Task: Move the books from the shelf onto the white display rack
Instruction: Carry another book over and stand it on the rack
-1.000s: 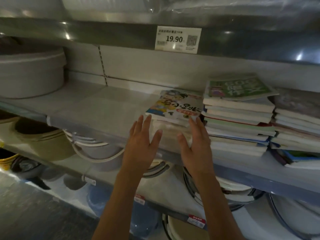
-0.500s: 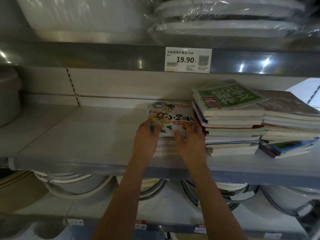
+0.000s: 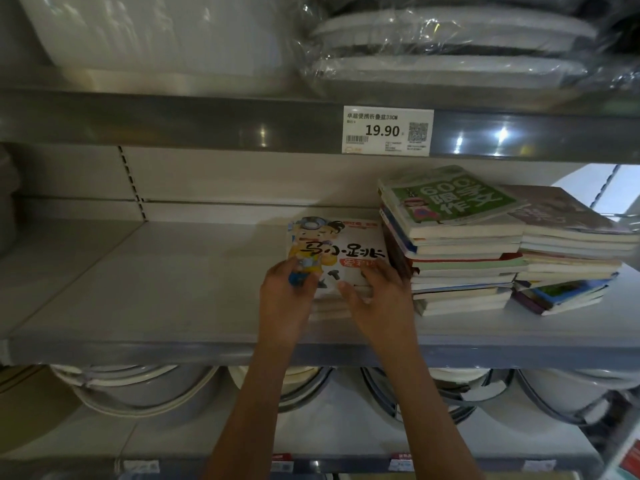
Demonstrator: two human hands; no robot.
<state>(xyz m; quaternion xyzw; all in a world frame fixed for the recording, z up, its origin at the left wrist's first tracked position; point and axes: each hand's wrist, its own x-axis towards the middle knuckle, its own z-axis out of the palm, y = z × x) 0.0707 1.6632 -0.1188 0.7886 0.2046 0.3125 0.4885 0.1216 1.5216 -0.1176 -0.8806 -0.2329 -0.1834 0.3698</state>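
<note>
**Both hands taking up the leftmost pile of books**

The left hand [image 3: 285, 292] and right hand [image 3: 375, 294] lie on the near end of a short pile of books [image 3: 337, 258] topped by a cartoon cover, fingers curled over its front corners. The pile sits near the front edge of the shelf [image 3: 138, 282], just beside a taller stack [image 3: 453, 244] — a third stack [image 3: 571, 254] stands further right. The step in hand is the pick-up. Next, probably: lift the pile clear without snagging its neighbour and carry it to the white display rack, which is out of view.
</note>
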